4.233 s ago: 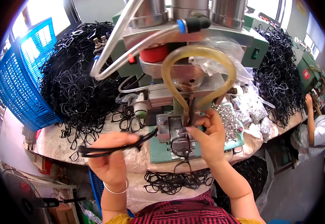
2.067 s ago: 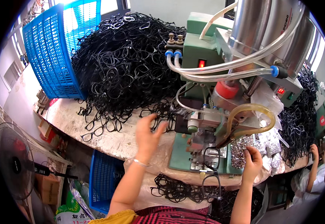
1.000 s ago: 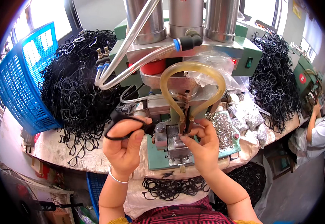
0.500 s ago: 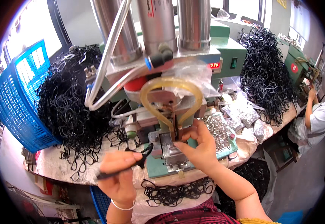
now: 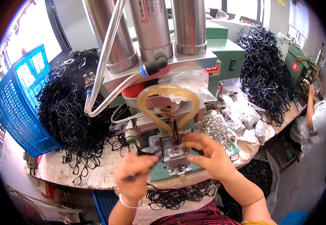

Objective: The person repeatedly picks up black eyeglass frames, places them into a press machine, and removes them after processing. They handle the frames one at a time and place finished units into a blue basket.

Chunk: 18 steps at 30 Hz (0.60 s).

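My left hand [image 5: 135, 176] is closed around a black spectacle frame [image 5: 131, 177]; motion blurs it and the fingers cover much of it. It is just left of the metal fixture [image 5: 176, 153] on the machine's green base. My right hand [image 5: 212, 155] is at the fixture's right side, thumb and fingers apart, with nothing visible between them. Above the fixture, a yellowish tube loop [image 5: 168, 90] runs down to the machine's narrow tip. Steel cylinders [image 5: 191, 26] rise behind it. More black spectacle frames [image 5: 178, 195] lie in front of the base.
Large heaps of black spectacle frames stand at left [image 5: 73, 101] and right [image 5: 266, 67]. A blue basket [image 5: 24, 101] leans at the far left. Small shiny metal parts [image 5: 215, 131] fill a green tray [image 5: 233, 150], beside plastic bags [image 5: 250, 116]. A co-worker [image 5: 316, 116] is at another machine, far right.
My left hand has moved right and slightly down, bringing the spectacle frame closer to the fixture. My right hand has drawn back a little to the right, its thumb lower. The view has shifted slightly.
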Each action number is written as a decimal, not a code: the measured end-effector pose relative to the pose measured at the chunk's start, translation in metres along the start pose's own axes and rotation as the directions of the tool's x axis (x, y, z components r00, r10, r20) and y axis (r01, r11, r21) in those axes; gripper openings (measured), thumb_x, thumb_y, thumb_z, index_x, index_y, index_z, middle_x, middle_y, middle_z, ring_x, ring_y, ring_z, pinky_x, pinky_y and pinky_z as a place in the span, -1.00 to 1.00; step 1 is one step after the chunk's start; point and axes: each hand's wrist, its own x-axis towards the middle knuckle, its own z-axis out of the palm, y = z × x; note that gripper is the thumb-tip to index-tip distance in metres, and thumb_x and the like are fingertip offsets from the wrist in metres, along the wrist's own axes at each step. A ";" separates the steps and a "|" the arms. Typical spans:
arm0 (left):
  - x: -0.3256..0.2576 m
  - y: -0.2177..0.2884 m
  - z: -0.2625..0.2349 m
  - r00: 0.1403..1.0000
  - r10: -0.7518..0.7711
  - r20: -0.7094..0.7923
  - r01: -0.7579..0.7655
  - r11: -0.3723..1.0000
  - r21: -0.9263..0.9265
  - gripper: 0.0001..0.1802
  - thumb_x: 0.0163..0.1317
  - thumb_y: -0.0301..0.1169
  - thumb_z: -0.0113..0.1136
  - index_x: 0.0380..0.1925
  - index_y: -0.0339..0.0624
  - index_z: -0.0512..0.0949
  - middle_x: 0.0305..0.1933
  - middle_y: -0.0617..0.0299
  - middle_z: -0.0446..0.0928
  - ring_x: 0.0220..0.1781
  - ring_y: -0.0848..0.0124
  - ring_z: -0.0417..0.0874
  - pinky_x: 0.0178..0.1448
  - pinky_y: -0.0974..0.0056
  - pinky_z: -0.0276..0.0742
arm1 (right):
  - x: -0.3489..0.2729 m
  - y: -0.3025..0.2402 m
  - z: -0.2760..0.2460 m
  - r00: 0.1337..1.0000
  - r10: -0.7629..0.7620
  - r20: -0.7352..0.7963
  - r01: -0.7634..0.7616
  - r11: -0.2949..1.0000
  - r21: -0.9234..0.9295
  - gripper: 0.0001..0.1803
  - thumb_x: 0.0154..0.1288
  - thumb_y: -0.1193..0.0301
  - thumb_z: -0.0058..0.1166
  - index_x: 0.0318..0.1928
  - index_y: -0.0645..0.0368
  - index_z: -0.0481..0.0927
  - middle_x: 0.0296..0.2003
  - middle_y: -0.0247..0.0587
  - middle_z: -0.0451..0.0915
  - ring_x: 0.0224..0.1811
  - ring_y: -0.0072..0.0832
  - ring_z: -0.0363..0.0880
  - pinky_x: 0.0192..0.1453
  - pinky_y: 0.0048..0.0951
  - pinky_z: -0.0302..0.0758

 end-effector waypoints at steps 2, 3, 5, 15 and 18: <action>-0.013 -0.004 0.002 0.972 0.130 0.193 -0.170 0.964 0.204 -0.86 0.10 -0.57 0.29 -0.31 -0.17 0.67 -0.15 0.12 0.72 -0.22 0.31 0.60 0.10 0.12 0.53 | 0.005 0.021 -0.021 0.944 -0.331 -0.009 0.275 0.797 -0.537 -0.67 0.13 0.50 0.25 -0.04 0.18 0.67 0.03 0.04 0.59 0.24 -0.07 0.46 0.32 -0.17 0.37; -0.015 -0.001 0.011 0.939 0.190 0.287 -0.273 0.919 0.284 -0.87 0.07 -0.56 0.31 -0.36 -0.10 0.69 -0.11 0.20 0.72 -0.26 0.32 0.60 0.14 0.09 0.55 | 0.007 0.041 -0.038 0.892 -0.448 -0.058 0.206 0.518 -0.830 -0.71 0.07 0.45 0.30 -0.14 0.17 0.68 0.07 0.13 0.55 0.29 0.06 0.40 0.32 -0.09 0.35; -0.012 -0.004 0.024 0.885 0.244 0.397 -0.374 0.880 0.292 -0.72 -0.07 -0.47 0.41 -0.26 -0.01 0.74 -0.11 0.33 0.72 -0.30 0.30 0.52 0.17 0.07 0.54 | 0.000 0.078 -0.066 0.884 -0.428 -0.189 -0.096 0.229 -0.969 -0.75 0.03 0.42 0.34 -0.22 0.15 0.69 0.16 0.17 0.46 0.35 0.14 0.29 0.31 -0.01 0.36; -0.001 -0.010 0.020 0.855 0.214 0.472 -0.360 0.900 0.244 -0.70 -0.04 -0.42 0.43 -0.22 0.05 0.75 -0.08 0.41 0.71 -0.33 0.32 0.50 0.16 0.08 0.52 | 0.008 0.103 -0.080 0.820 -0.509 -0.261 -0.002 0.453 -0.891 -0.89 0.02 0.51 0.33 -0.37 0.14 0.70 -0.11 -0.02 0.59 0.04 -0.03 0.51 0.15 -0.12 0.42; -0.008 -0.015 0.023 0.863 0.192 0.467 -0.325 0.919 0.223 -0.64 -0.06 -0.48 0.36 -0.16 0.03 0.69 -0.02 0.40 0.65 -0.20 0.28 0.50 0.23 0.03 0.49 | 0.014 0.101 -0.063 0.836 -0.543 0.085 0.167 0.104 -0.980 -0.85 0.09 0.38 0.28 -0.27 0.01 0.71 0.09 -0.01 0.52 0.26 0.01 0.42 0.02 -0.11 0.49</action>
